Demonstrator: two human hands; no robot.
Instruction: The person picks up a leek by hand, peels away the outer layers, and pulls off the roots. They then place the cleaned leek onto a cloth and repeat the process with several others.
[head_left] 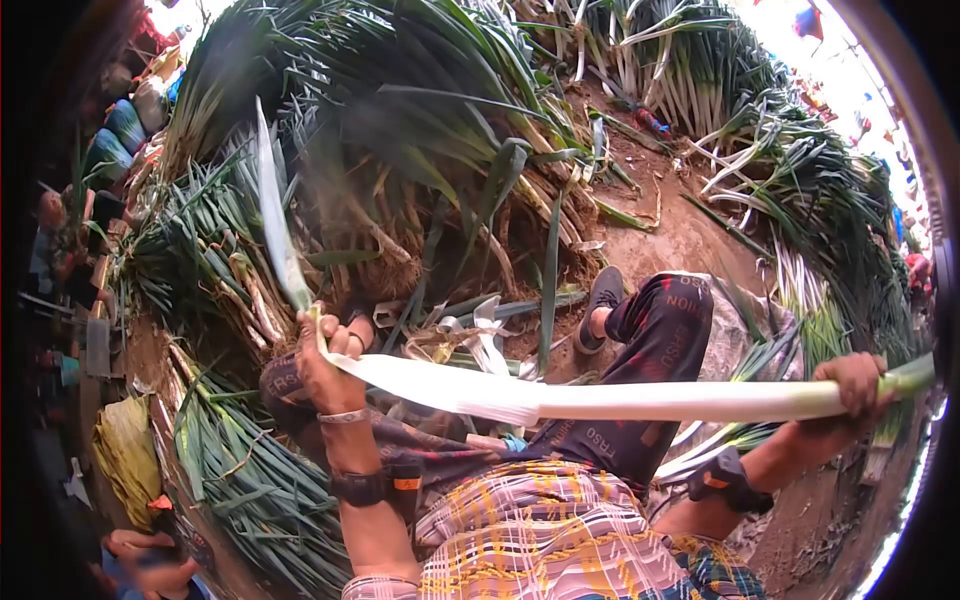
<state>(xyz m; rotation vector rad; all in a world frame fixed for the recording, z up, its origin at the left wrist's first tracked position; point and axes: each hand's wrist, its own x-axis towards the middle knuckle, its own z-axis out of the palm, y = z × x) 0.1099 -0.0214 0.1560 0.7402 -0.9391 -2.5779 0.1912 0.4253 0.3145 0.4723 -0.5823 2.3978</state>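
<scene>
Leek horizontal; right hand grip closed round it, left hand grip pinching loose outer leaf, arms spread.

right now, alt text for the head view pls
A person holds a long white leek across their lap. The left hand grips its peeled outer leaf and the right hand grips near its green end. Piles of leeks lie on the dirt around them.

the leek is cut off at the right edge.
</scene>
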